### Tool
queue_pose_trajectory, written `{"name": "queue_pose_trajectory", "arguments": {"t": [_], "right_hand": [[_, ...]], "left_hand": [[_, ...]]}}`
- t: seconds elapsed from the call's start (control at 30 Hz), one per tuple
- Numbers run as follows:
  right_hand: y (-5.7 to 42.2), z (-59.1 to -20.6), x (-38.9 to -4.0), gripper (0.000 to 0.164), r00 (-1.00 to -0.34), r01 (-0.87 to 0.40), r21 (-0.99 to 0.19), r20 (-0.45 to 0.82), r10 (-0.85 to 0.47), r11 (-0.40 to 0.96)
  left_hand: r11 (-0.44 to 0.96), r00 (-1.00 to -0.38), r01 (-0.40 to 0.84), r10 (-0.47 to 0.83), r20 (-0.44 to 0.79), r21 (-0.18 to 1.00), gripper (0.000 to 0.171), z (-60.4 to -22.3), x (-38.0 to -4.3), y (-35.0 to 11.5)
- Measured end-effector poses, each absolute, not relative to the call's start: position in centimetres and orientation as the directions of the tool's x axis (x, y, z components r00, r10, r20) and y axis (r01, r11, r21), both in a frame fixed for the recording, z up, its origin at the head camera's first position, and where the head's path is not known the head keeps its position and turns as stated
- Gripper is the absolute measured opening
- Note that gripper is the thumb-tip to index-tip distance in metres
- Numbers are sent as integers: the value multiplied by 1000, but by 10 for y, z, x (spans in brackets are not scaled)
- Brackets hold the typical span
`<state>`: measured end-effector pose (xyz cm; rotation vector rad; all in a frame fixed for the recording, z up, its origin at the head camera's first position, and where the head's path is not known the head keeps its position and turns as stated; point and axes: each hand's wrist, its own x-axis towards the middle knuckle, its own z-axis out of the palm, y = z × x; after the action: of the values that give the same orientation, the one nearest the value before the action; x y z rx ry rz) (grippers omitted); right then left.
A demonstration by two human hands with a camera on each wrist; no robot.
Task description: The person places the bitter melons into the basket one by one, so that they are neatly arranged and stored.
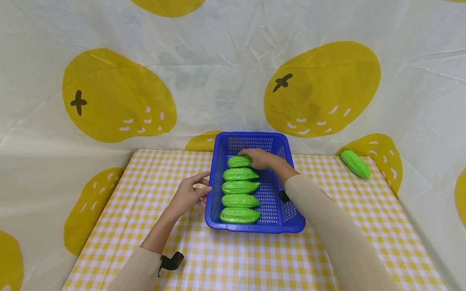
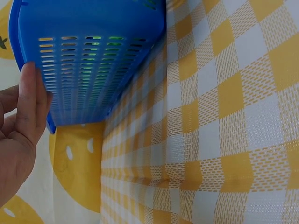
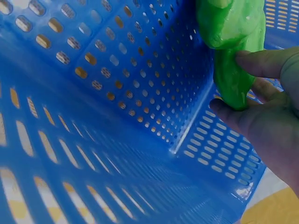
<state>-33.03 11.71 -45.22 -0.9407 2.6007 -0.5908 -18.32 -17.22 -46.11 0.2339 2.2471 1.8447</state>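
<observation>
A blue plastic basket point(image 1: 255, 229) with slotted walls stands on the table, with several green ridged bitter melons, such as the front one point(image 1: 239, 216), lying crosswise in a row along its left side. My right hand point(image 1: 259, 158) reaches inside and grips the tapered end of the farthest bitter melon point(image 1: 238, 162). In the right wrist view, thumb and fingers pinch that melon point(image 3: 231, 81) from both sides, and another melon overlaps it above. Outside the basket, my left hand point(image 1: 187, 195) touches the left rim with fairly straight fingers; the left wrist view shows the fingertips against the basket wall point(image 2: 93, 23).
One more bitter melon point(image 1: 355, 163) lies at the table's back right corner. A yellow and white checked cloth point(image 1: 225, 262) covers the table. White fabric with yellow fruit prints point(image 1: 218, 72) hangs behind and at both sides.
</observation>
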Motion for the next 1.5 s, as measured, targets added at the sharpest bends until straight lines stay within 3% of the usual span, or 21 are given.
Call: {"name": "queue_pose_trajectory", "arguments": {"t": [0.37,0.63,1.5], "right_hand": [[114,-458,-332,72,-732,-490,-545,-167,-660,681],[109,-458,-330,43,-734,-479,-572,-155,-661,666],[105,-461,-329,42,-760,-436,-570,-181,-624,696]], "left_hand": [[200,-961,0,271,-55,980,56,-460,-182,-172],[196,-960,-4,273,-59,981,55,-461,-184,-172],[184,-960,-10,272,-61,983,56,-464,-184,-173]]}}
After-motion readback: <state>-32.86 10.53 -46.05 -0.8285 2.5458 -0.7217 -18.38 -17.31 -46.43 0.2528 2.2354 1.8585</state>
